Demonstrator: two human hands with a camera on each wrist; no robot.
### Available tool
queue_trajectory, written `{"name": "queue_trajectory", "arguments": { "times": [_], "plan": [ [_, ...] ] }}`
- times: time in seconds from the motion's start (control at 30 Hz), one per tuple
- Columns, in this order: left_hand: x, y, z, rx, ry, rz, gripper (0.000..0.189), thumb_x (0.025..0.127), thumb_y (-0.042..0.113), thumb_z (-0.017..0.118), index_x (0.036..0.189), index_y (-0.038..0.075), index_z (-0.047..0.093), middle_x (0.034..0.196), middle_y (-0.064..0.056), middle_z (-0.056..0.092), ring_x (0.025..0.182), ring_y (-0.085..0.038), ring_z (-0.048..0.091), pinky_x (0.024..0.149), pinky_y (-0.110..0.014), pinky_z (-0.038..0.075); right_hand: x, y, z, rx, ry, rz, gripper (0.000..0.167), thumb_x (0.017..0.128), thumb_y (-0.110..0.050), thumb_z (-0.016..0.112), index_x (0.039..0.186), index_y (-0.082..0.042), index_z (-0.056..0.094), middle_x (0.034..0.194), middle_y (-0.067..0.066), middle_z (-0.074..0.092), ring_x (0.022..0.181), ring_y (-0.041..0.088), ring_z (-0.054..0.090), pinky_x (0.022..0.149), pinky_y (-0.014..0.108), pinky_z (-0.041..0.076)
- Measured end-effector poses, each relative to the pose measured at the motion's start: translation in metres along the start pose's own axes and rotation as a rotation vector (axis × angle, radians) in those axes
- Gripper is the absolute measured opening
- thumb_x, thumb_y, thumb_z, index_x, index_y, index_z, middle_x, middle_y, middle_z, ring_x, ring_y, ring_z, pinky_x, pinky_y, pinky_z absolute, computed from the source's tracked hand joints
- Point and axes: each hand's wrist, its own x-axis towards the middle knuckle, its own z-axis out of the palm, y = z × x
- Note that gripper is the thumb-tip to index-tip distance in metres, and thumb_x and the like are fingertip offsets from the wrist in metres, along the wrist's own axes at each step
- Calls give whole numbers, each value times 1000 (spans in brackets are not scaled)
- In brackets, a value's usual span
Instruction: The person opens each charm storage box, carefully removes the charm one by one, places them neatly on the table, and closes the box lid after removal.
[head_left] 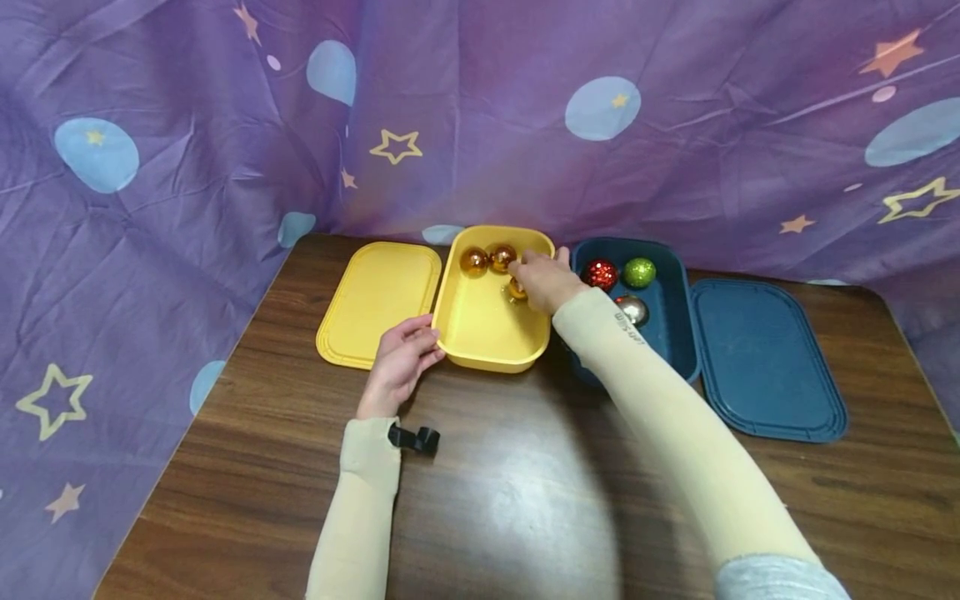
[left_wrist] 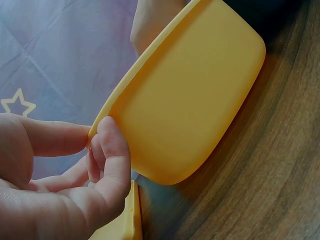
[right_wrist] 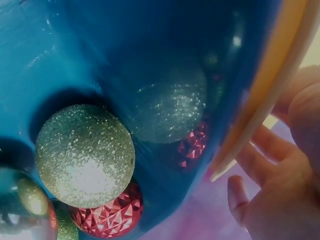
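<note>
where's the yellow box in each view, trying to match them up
Head: yellow box near the centre.
Left wrist: its outer wall runs from centre to upper right, left hand pinching the rim.
Right wrist: only a slanting strip of it, upper right.
Shared landmark: purple cloth.

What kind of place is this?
Likely a staged indoor tabletop setup: a wood-grain table, a purple star-printed cloth behind it, and a yellow box and blue box on top.

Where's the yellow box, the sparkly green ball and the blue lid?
Yellow box [head_left: 487,327], head view: bare inside floor.
Sparkly green ball [head_left: 640,272], head view: middle of its surface.
Blue lid [head_left: 768,358], head view: middle of its top.
</note>
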Motion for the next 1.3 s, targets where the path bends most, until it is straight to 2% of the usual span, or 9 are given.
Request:
{"name": "queue_trajectory", "arguments": {
  "times": [0.17,0.37,0.53,0.67,0.8,1.07,1.17,1.3],
  "plan": [
    [1,1,0,0,4,0,45,94,-4,53,138,-6,44,91,-2,52,74,-8,57,69,-19,55,0,-2,-1,1,-14,-8,35,83,-7,66,117,-11,58,109,13,59,98,29,57,89,50,33],
    [1,3,-1,-6,7,-7,45,93,-2,56,137,-5,45,93,-4,51,74,-9,57,70,-19,56,-2,-3,-3,-9,-40,-12,41,82,-12,70,121,-9,57,112,13,59,99,29,57,86,48,32],
    [0,4,0,-4,4,-1,45,94,-1,55,137,-5,44,94,-5,52,75,-9,56,70,-19,56,-3,-5,-4,1,-71,-25,51,78,-10,73,126,-7,55,119,14,61,104,29,58,91,50,32],
    [0,3,1,1,3,-2,44,94,-2,54,137,-6,44,92,-2,52,75,-9,56,70,-19,56,-3,-6,-3,20,-89,-39,41,74,-5,75,110,-8,57,112,12,64,102,29,59,96,54,31],
    [-1,2,1,3,-1,-4,44,94,-3,52,137,-6,44,90,0,52,74,-8,56,69,-19,55,-4,-8,-2,26,-109,-42,37,71,-4,77,100,-11,54,104,10,65,98,27,59,94,52,31],
    [-1,1,0,7,-3,-10,45,94,-1,53,138,-5,43,92,-2,53,75,-9,57,70,-19,56,-12,-10,-9,39,-112,-53,54,72,-8,77,122,-14,56,114,12,60,103,28,56,91,52,33],
    [-1,1,0,0,-1,-11,45,94,-2,53,138,-5,44,91,-2,52,75,-9,57,70,-19,56,-14,-9,-10,53,-86,-93,53,73,-10,77,122,-15,59,113,13,59,103,28,55,88,52,34],
    [-1,1,0,-2,-8,-8,45,94,-2,53,138,-5,43,91,-2,52,75,-9,56,70,-19,56,-16,-9,-11,74,-56,-121,44,75,-12,76,116,-18,62,109,12,57,101,27,53,85,48,33]
  ]
}}
